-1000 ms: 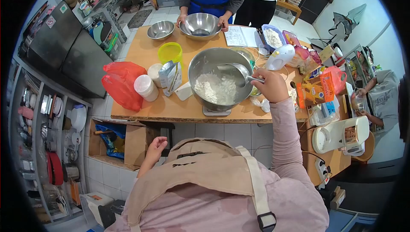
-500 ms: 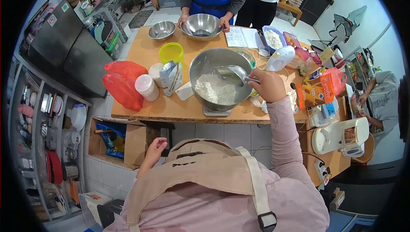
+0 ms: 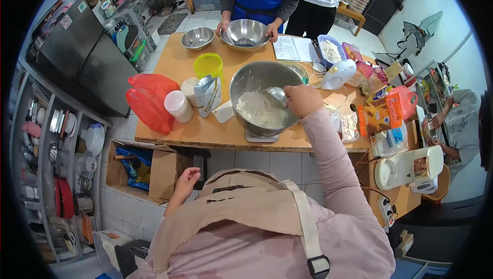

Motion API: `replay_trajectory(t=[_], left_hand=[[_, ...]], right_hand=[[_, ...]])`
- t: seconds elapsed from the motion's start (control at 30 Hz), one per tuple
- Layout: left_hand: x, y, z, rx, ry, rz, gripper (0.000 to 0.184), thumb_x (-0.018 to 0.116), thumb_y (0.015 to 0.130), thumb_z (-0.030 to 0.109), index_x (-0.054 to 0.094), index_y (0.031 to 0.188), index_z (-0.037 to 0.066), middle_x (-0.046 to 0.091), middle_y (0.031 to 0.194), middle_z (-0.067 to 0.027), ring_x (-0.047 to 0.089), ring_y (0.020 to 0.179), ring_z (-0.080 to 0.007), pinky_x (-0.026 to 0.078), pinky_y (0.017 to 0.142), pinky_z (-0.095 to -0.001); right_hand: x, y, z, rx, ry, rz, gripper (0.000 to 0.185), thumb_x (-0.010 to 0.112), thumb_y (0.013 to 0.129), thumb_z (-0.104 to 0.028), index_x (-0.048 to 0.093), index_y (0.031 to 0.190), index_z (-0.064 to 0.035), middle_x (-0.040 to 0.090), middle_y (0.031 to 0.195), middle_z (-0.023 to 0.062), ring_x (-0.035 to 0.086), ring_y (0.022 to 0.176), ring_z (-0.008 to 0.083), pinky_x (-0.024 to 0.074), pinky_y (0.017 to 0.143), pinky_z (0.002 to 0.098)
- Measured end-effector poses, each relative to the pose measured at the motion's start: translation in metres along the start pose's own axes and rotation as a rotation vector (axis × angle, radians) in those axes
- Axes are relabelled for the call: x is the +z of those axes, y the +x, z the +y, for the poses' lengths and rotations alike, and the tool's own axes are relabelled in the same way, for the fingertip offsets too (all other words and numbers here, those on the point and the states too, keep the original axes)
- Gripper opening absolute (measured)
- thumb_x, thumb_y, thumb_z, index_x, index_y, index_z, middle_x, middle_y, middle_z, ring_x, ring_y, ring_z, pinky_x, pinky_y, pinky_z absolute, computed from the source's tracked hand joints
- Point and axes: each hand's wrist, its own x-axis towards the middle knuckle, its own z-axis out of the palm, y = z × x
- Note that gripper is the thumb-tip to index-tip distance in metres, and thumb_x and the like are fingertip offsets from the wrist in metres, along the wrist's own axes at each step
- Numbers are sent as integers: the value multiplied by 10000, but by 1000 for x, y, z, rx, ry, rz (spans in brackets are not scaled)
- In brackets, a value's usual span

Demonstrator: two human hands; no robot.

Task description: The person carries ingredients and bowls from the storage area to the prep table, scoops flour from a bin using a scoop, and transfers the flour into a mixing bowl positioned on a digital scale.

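Note:
My right hand (image 3: 304,100) is closed around the handle of a metal scoop (image 3: 276,96) at the right side of a large steel mixing bowl (image 3: 241,77). The scoop's head is inside the bowl, just above white flour (image 3: 257,108). Under the bowl sits a small white kitchen scale (image 3: 261,137). My left hand (image 3: 188,179) hangs below the table edge near my waist, fingers loosely bent and apart from the thumb, holding nothing. Left of the bowl stand a silver pouch (image 3: 208,95) and white-lidded jars (image 3: 177,105).
Across the wooden table (image 3: 169,60), a person in a blue apron holds a steel bowl (image 3: 245,33) beside a smaller one (image 3: 197,38). A red plastic bag (image 3: 151,101) and yellow container (image 3: 208,66) are at left. A hand mixer (image 3: 339,74), its cord and packets lie at right.
My right hand has moved left and slightly down, carrying the scoop further over the bowl and tilting it. The view has shifted slightly. My left hand stays in place.

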Motion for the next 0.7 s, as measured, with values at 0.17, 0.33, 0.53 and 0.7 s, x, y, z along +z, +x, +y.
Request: replay_trajectory(t=[0.17,0.33,0.53,0.7], left_hand=[[-3,-6,-11,0,23,33,293,581,880,200,543,1110,23,589,968,-42,530,885,-118,426,806,-263],[3,-5,-2,6,-1,31,294,580,881,203,542,1112,25,593,985,-54,536,906,-123,428,813,-270],[2,-6,11,-13,32,42,290,579,881,201,541,1110,27,592,986,-48,536,912,-124,424,829,-274],[-1,-3,-1,-18,26,26,296,582,880,210,541,1111,29,585,984,-42,528,908,-118,420,827,-268]], right_hand=[[-20,-2,1,3,108,46,154,638,725,-242,645,836,-135,659,771,87,638,744,293,505,676,405],[2,6,-4,-91,148,-29,171,642,725,-250,641,853,-137,660,790,88,636,756,295,504,680,406],[-2,9,10,65,125,50,171,647,721,-258,637,845,-140,653,772,92,635,758,301,501,674,403],[-8,1,21,130,79,11,171,656,712,-267,645,822,-137,659,784,85,636,756,289,496,676,401]])
